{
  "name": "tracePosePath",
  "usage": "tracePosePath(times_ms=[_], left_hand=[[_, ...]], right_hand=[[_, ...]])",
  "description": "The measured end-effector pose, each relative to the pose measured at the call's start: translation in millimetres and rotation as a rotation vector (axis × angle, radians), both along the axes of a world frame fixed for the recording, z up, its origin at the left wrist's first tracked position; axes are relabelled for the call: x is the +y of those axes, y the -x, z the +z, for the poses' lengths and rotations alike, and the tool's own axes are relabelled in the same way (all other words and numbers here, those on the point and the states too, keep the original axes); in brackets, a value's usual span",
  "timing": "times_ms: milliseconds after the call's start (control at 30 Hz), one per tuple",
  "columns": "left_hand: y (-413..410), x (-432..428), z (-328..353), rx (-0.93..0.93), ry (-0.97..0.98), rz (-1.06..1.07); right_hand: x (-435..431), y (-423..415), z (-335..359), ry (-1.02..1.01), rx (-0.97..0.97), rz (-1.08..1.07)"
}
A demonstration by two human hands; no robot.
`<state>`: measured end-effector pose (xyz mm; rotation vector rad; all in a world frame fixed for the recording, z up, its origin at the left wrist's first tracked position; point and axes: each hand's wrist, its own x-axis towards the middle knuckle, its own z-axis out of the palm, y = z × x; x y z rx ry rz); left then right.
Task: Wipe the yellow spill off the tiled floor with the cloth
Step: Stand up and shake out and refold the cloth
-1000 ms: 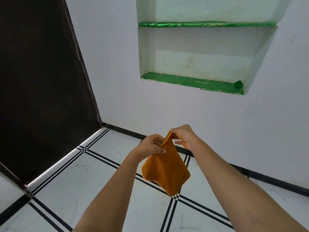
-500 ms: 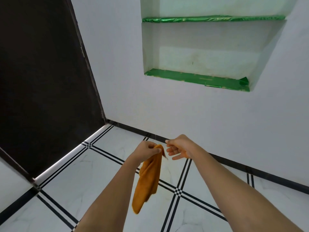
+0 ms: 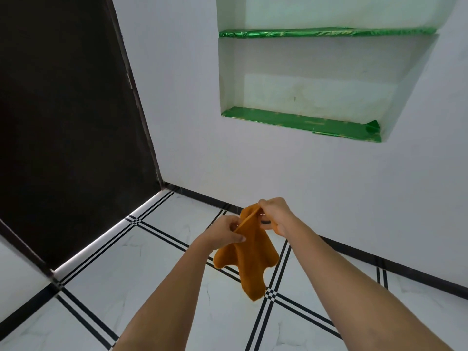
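Note:
An orange cloth (image 3: 249, 259) hangs in the air above the white tiled floor (image 3: 157, 264), held up by its top edge. My left hand (image 3: 225, 231) pinches the near end of that edge. My right hand (image 3: 274, 215) pinches the far end, a little higher. The cloth droops in folds below both hands, its lowest tip near a crossing of black tile lines. No yellow spill shows on the part of the floor I can see.
A dark doorway (image 3: 63, 127) fills the left. A white wall stands ahead with a recessed niche whose shelves are lined in green foil (image 3: 301, 121). A black skirting strip (image 3: 405, 272) runs along the wall's foot.
Half a second ago only my left hand held the cloth, which hung long and narrow. My right hand has since closed on the top edge, spreading the cloth between both hands.

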<state>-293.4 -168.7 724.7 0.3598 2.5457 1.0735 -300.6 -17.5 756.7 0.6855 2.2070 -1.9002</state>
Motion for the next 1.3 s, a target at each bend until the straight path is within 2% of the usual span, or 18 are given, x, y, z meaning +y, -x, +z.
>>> tracePosePath(times_ms=[133, 267, 433, 633, 733, 833, 900, 1000, 1133, 1300], left_hand=[[3.4, -12.3, -6.2, 0.011, 0.149, -0.047], [8.8, -31.7, -0.5, -0.013, 0.002, 0.008], [18.1, -31.9, 34.6, 0.051, -0.134, 0.021], [24.3, -12.9, 71.1, 0.141, -0.23, -0.051], [26.0, -7.3, 79.5, 0.244, -0.271, 0.014], [27.3, -3.9, 83.2, 0.253, -0.336, 0.078], [29.2, -3.0, 86.2, 0.231, -0.324, 0.061], [34.3, -1.7, 92.3, 0.216, -0.162, -0.061], [42.7, -8.2, 96.5, 0.252, -0.115, -0.008], [51.0, -13.1, 103.1, 0.276, -0.22, 0.059]], right_hand=[[5.7, 7.9, 9.0, 0.178, 0.052, -0.114], [19.5, 17.6, 29.7, 0.153, 0.074, -0.151], [19.2, 21.5, 41.8, 0.055, 0.06, -0.01], [17.7, 20.5, 48.8, -0.006, 0.138, 0.224], [22.4, 18.7, 58.7, 0.042, 0.169, 0.373], [27.2, 17.8, 67.7, 0.101, 0.205, 0.43], [29.3, 17.3, 71.7, 0.11, 0.225, 0.458], [31.6, 16.4, 74.9, 0.099, 0.249, 0.457], [38.1, 15.1, 75.6, -0.01, 0.312, 0.415], [40.3, 12.9, 74.5, -0.404, 0.495, 0.372]])
